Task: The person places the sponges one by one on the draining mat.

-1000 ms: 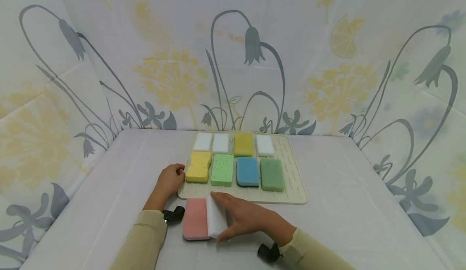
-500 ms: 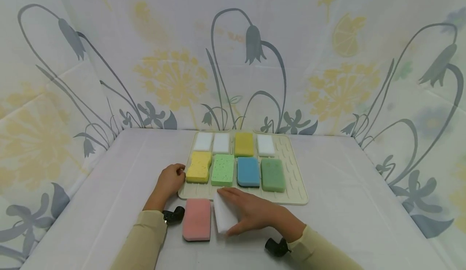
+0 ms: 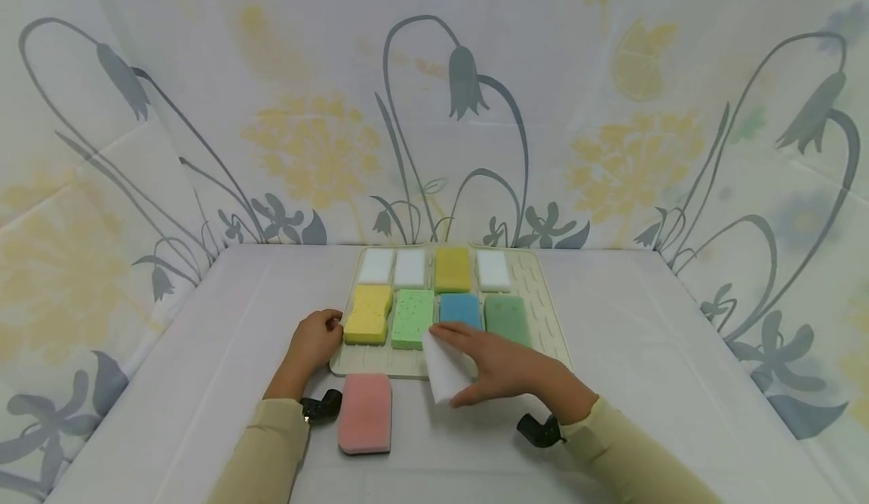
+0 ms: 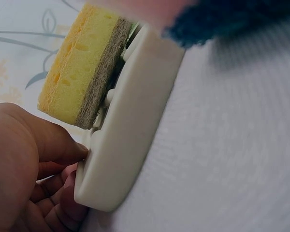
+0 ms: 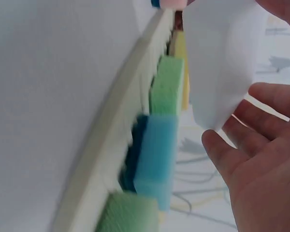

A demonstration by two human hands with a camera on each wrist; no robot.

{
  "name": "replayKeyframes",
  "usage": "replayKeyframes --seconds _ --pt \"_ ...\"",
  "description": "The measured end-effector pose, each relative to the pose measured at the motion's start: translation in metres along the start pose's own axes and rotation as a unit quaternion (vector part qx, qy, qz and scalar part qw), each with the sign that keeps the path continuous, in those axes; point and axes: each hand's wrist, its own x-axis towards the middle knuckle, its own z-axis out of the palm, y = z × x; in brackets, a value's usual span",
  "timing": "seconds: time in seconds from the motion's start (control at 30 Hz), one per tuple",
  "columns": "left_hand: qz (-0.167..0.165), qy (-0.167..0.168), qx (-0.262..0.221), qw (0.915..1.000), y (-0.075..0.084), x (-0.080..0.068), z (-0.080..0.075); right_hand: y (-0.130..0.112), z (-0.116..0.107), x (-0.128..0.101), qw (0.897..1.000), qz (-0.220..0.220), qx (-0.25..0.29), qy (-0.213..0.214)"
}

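Note:
My right hand (image 3: 463,364) grips a white sponge (image 3: 443,374) between thumb and fingers, tilted over the front edge of a beige ribbed mat (image 3: 543,315), just before the blue sponge (image 3: 459,308). In the right wrist view the white sponge (image 5: 222,58) hangs above the mat edge (image 5: 116,140) and the blue sponge (image 5: 154,159). My left hand (image 3: 324,332) holds the mat's front left corner beside a wavy yellow sponge (image 3: 369,314). From the left wrist its fingers (image 4: 53,145) curl round the mat corner (image 4: 130,121). A pink sponge (image 3: 365,412) lies on the table before the mat.
The mat carries two rows of sponges: white (image 3: 376,265), white (image 3: 409,267), yellow (image 3: 452,268) and white (image 3: 492,270) at the back, speckled light green (image 3: 413,318) and darker green (image 3: 508,319) in front. Flowered cloth walls enclose the white table (image 3: 665,353).
My right hand has lifted the white sponge away from the pink sponge and carried it forward and right, over the mat's front edge. The left hand has stayed on the mat corner.

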Motion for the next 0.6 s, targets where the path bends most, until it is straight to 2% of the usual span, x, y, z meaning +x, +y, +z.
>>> replayKeyframes --seconds 0.43,0.6 --pt "-0.003 0.002 0.003 1.0 -0.003 0.001 0.002 0.02 -0.042 -0.006 0.998 0.036 -0.034 0.049" --pt "-0.004 0.001 0.004 1.0 -0.002 0.001 0.002 0.033 -0.055 -0.007 0.997 0.049 -0.017 0.064"
